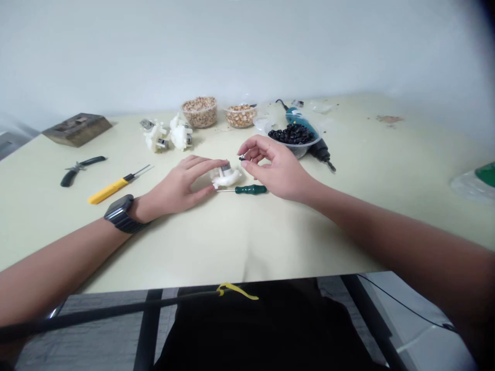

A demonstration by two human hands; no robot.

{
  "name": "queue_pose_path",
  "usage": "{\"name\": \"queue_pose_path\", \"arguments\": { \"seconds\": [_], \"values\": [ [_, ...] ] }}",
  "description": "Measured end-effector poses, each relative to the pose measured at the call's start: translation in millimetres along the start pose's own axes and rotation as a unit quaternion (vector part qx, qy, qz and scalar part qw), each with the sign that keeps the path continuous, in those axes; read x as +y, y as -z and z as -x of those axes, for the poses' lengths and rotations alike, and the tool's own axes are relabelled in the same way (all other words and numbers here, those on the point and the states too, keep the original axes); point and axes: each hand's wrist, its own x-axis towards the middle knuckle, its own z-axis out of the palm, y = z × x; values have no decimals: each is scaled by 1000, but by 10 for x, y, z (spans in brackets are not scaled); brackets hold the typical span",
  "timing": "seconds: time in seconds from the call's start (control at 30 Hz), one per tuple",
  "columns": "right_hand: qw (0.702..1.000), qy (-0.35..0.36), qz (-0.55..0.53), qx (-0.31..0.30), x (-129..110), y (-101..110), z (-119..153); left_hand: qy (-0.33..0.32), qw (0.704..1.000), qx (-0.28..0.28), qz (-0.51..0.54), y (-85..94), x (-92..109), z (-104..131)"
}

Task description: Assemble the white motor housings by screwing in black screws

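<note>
My left hand (pixel 183 185) wears a dark watch and rests on the table, thumb and fingers around a white plastic part (pixel 226 178) with a small silvery motor set in its top. Its index fingertip touches the motor, and the thumb tip lies at the part's lower left. To the right, my right hand (pixel 282 167) pinches a tiny black and silvery piece (pixel 242 157) in its fingertips, just above the table. Too small to name, that piece is held apart from the white part. A screwdriver with a green handle (pixel 251 189) lies just in front of the white part.
Two more white plastic assemblies (pixel 181 133) stand behind. Tubs of brass-coloured pieces (pixel 200 113) and a bowl of black pieces (pixel 299 149) sit farther back, near a teal power tool (pixel 299 117). Pliers (pixel 79 167), a yellow screwdriver (pixel 110 190) and a dark block (pixel 77 130) lie left.
</note>
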Motion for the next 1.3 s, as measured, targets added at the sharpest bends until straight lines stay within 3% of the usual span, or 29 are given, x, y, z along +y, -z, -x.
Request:
{"name": "queue_pose_path", "arguments": {
  "seconds": [0.2,0.67,0.97,1.13,1.3],
  "values": [
    [999,-23,41,-5,2,-2,-3,5,999,32,-39,-36,-13,-12],
    [992,23,120,-44,-21,-124,42,6,986,80,-143,-147,21,-53],
    [996,12,81,-40,-7,-214,4,-16,980,133,-144,-195,69,-72],
    [991,54,115,-49,21,-242,-3,14,984,128,-123,-199,106,-84],
    [969,151,189,-51,73,-242,-5,32,986,116,-116,-195,143,-90]
  ]
}}
